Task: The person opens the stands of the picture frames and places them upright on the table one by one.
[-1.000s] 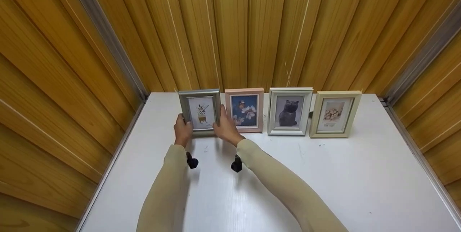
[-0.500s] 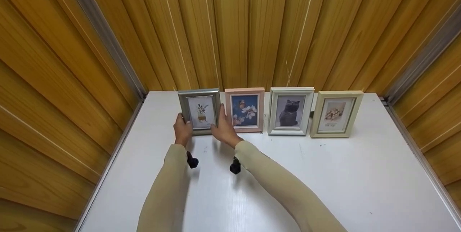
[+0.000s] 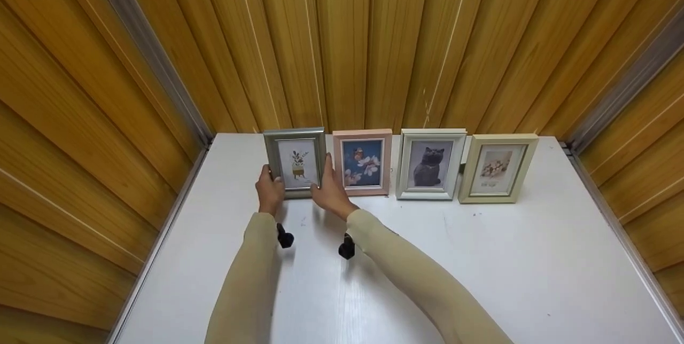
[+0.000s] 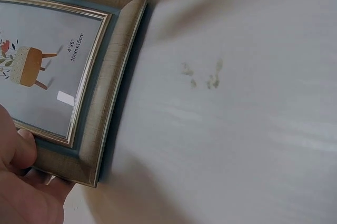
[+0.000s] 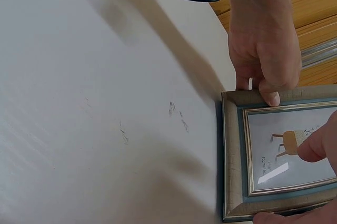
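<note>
A grey-brown picture frame with a potted plant picture stands upright at the left end of a row. My left hand grips its left edge, thumb on the front border. On the opposite side my right hand holds the right edge, with the thumb over the lower front and the fingers along the side. In the left wrist view the frame shows a blue inner band and a printed size. Beside the right hand stands a pink picture frame, partly covered at its lower left.
To the right along the row are a white frame with a grey cat and a cream frame with a pale bouquet. They stand on a white table before a wood-slat wall. Slatted walls flank both sides.
Both hands keep hold of the grey-brown frame. The right hand has shifted slightly left, and the frame's lower edge sits slightly farther back. The other frames stay in place.
</note>
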Demonstrator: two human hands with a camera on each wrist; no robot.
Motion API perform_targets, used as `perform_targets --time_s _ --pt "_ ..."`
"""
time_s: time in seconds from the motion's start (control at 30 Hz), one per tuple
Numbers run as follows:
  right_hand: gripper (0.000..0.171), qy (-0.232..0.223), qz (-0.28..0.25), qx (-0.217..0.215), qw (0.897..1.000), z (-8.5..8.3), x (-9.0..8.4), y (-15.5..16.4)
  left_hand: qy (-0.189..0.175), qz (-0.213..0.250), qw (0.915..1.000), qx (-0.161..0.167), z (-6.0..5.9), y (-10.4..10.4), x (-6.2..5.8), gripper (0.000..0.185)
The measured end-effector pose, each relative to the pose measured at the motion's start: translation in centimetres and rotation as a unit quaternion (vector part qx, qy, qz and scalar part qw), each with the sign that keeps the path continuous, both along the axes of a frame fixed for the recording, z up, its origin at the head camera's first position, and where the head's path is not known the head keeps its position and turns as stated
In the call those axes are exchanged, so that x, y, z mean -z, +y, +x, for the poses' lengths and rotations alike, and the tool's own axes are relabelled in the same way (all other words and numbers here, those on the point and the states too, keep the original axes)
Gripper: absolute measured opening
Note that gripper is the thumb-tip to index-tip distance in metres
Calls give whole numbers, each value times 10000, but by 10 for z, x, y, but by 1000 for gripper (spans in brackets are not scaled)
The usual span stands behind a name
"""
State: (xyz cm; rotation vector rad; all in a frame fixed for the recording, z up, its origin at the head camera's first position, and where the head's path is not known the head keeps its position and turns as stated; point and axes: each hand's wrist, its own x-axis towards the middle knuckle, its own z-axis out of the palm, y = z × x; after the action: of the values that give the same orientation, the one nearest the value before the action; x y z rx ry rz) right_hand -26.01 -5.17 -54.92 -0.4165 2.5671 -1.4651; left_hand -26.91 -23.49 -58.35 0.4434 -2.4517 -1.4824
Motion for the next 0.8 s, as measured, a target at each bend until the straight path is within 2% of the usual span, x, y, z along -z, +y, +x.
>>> perform_targets --time_s 0.3,0.57,0.8 --pt "94 88 54 57 9999 -1 1 -1 -71 -84 9999 120 -1 -3 2 41" --pt "93 103 34 106 9999 0 2 -2 -60 -61 9999 82 0 -3 3 42" --pt "91 178 -71 54 9998 1 0 0 -86 -253 9996 136 -1 -2 5 42"
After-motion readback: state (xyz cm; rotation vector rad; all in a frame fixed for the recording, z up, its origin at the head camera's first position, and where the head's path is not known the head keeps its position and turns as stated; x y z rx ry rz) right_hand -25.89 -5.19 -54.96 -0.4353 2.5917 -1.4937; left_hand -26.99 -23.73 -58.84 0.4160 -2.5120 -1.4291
